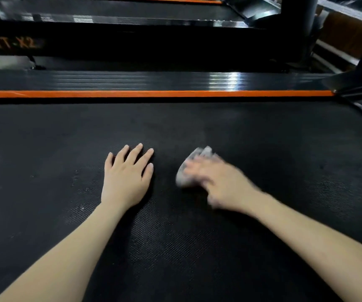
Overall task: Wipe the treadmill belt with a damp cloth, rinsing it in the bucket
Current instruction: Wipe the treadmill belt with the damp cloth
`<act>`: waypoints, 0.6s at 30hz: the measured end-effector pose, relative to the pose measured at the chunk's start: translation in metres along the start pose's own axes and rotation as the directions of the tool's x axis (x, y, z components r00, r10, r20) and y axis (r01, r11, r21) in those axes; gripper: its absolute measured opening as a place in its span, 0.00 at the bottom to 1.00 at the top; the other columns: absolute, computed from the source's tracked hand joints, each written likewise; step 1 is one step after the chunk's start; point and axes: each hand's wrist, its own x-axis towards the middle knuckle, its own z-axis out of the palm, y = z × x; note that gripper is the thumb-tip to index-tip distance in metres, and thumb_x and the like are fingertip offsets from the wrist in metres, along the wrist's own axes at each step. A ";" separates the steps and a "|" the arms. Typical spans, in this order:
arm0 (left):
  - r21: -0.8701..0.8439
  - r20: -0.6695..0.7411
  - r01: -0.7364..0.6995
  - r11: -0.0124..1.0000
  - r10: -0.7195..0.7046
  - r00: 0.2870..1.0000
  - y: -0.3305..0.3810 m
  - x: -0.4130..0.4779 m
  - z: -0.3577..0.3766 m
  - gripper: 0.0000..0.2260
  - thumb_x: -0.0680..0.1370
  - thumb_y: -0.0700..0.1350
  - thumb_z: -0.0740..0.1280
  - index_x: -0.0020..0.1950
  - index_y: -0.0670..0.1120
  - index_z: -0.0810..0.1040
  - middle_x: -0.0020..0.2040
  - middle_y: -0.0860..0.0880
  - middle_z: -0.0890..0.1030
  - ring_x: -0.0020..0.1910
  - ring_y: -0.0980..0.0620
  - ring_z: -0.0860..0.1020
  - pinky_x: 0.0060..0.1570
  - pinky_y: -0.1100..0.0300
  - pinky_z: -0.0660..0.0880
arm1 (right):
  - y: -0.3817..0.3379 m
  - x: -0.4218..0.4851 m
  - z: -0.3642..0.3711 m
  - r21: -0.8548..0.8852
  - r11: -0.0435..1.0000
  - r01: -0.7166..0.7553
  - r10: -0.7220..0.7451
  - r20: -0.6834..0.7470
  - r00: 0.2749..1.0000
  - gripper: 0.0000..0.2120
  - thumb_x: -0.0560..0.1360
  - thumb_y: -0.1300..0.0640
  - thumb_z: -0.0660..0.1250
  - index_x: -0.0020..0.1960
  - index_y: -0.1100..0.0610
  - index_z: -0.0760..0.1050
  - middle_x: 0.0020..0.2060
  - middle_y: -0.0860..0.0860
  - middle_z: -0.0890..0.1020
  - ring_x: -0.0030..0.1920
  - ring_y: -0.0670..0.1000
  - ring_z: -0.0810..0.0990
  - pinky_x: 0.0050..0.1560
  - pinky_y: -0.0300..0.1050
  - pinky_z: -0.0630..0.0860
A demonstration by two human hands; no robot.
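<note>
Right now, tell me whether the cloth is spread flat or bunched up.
Bunched up: the cloth shows as a small grey wad under the blurred right hand on the belt.

Two bare limbs are showing in the head view, both cut off by the lower frame edge. The left forearm (66,247) and the right forearm (306,236) are showing uncovered skin along their whole visible length, each tapering toward the wrist. The left hand (125,182) is showing slim fingers (135,153) with short, rounded, plain nails. The right hand (217,184) is appearing motion-blurred; its finger and nail detail is not resolving.
</note>
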 end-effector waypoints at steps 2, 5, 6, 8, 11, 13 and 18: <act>0.000 0.009 0.006 1.000 -0.006 1.000 0.000 0.001 0.001 0.21 0.81 0.56 0.49 0.75 0.60 0.60 0.76 0.54 0.60 0.76 0.49 0.55 0.73 0.47 0.47 | 0.030 0.036 -0.014 -0.015 0.964 -0.266 0.263 -0.118 0.958 0.29 0.70 0.65 0.65 0.67 0.44 0.69 0.70 0.48 0.68 0.69 0.56 0.65 0.65 0.45 0.61; 0.000 0.009 0.005 1.000 -0.005 1.000 0.001 0.000 0.001 0.21 0.81 0.56 0.49 0.75 0.60 0.60 0.76 0.54 0.60 0.75 0.49 0.55 0.73 0.46 0.47 | 0.048 0.070 -0.010 -0.037 0.883 -0.468 0.454 -0.186 0.871 0.21 0.80 0.58 0.56 0.72 0.47 0.65 0.73 0.49 0.64 0.73 0.56 0.58 0.72 0.51 0.53; 0.003 0.006 0.004 1.000 -0.004 1.000 0.001 0.001 0.001 0.21 0.81 0.56 0.49 0.74 0.60 0.61 0.76 0.54 0.61 0.75 0.48 0.55 0.73 0.46 0.47 | 0.045 0.071 -0.003 -0.042 0.890 -0.454 0.439 -0.189 0.878 0.20 0.80 0.57 0.55 0.72 0.48 0.66 0.74 0.49 0.64 0.75 0.56 0.55 0.74 0.53 0.49; 0.002 0.006 -0.001 1.000 0.001 1.000 0.000 0.002 0.001 0.21 0.81 0.56 0.49 0.74 0.60 0.61 0.76 0.53 0.61 0.75 0.48 0.56 0.73 0.45 0.48 | 0.025 0.056 0.007 -0.026 0.938 -0.346 0.336 -0.176 0.925 0.20 0.79 0.57 0.56 0.70 0.49 0.68 0.73 0.51 0.65 0.75 0.58 0.55 0.75 0.56 0.48; -0.015 0.000 -0.003 1.000 0.003 1.000 0.000 0.001 0.000 0.20 0.81 0.55 0.51 0.74 0.59 0.63 0.76 0.53 0.62 0.75 0.47 0.57 0.72 0.45 0.48 | -0.014 0.017 0.020 0.010 0.999 -0.053 0.054 -0.082 0.995 0.21 0.76 0.54 0.55 0.68 0.50 0.72 0.70 0.48 0.70 0.74 0.52 0.60 0.74 0.54 0.50; -0.027 0.001 -0.008 1.000 0.008 1.000 0.001 -0.002 0.000 0.20 0.81 0.54 0.52 0.74 0.58 0.63 0.75 0.53 0.63 0.75 0.47 0.57 0.73 0.45 0.49 | -0.018 0.011 0.015 0.059 0.998 0.013 -0.013 0.003 1.000 0.22 0.76 0.53 0.53 0.68 0.49 0.72 0.70 0.46 0.70 0.73 0.46 0.59 0.74 0.49 0.48; -0.017 0.001 -0.006 1.000 0.006 1.000 -0.002 0.001 0.002 0.21 0.81 0.57 0.47 0.74 0.60 0.61 0.76 0.54 0.62 0.76 0.48 0.56 0.73 0.46 0.48 | 0.032 0.103 -0.010 -0.024 0.934 -0.356 0.352 -0.087 0.932 0.23 0.78 0.59 0.57 0.73 0.49 0.65 0.73 0.50 0.64 0.72 0.57 0.59 0.70 0.47 0.53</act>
